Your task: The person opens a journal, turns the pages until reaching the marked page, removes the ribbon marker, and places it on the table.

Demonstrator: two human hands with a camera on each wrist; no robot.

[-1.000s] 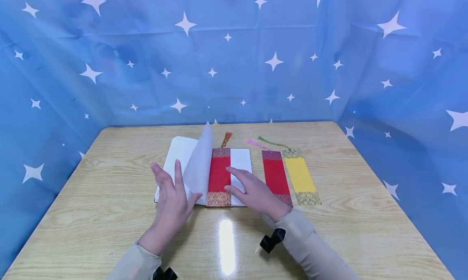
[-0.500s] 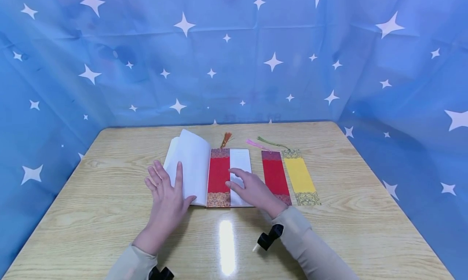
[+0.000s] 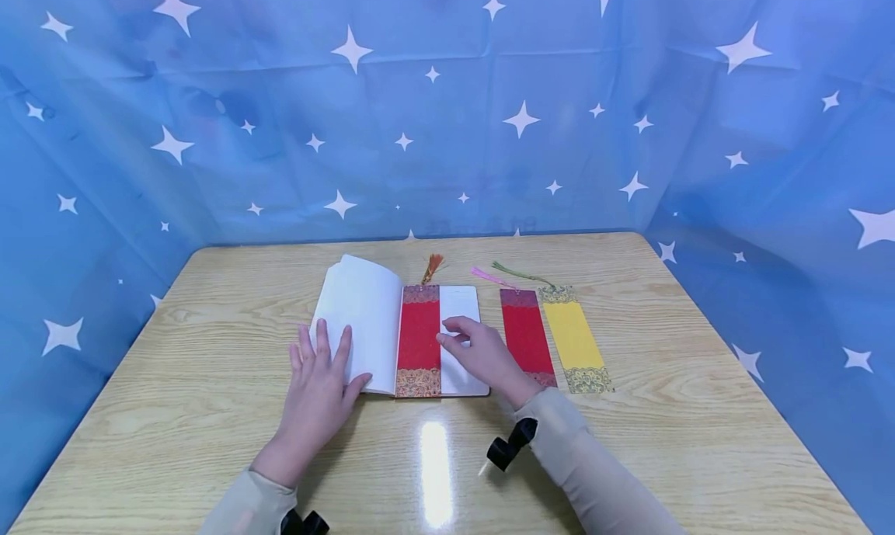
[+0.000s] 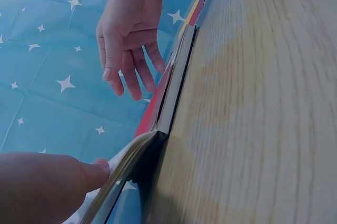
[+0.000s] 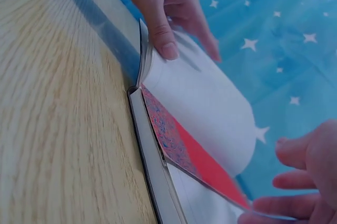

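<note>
An open notebook (image 3: 372,325) with blank white pages lies at the middle of the table. On its right-hand page, along the spine, is a red bookmark (image 3: 419,335) with patterned ends and an orange-brown tassel. My left hand (image 3: 318,391) rests on the left-hand pages, fingers spread, thumb on the lower edge. Those pages curve up a little towards the spine in the right wrist view. Above the right-hand page, my right hand (image 3: 485,359) hovers with loosely bent fingers near the bookmark's right edge. In the left wrist view this right hand (image 4: 131,37) hangs with nothing in its fingers.
Right of the notebook lie a second red bookmark (image 3: 526,333) with a pink tassel and a yellow bookmark (image 3: 575,335) with a green tassel. A blue curtain (image 3: 447,131) with white stars stands behind and beside the wooden table (image 3: 238,349).
The raised white pages have fallen left and been pressed down by my left hand, which now lies flatter on them. My right hand has shifted slightly, its fingers drawing closer together.
</note>
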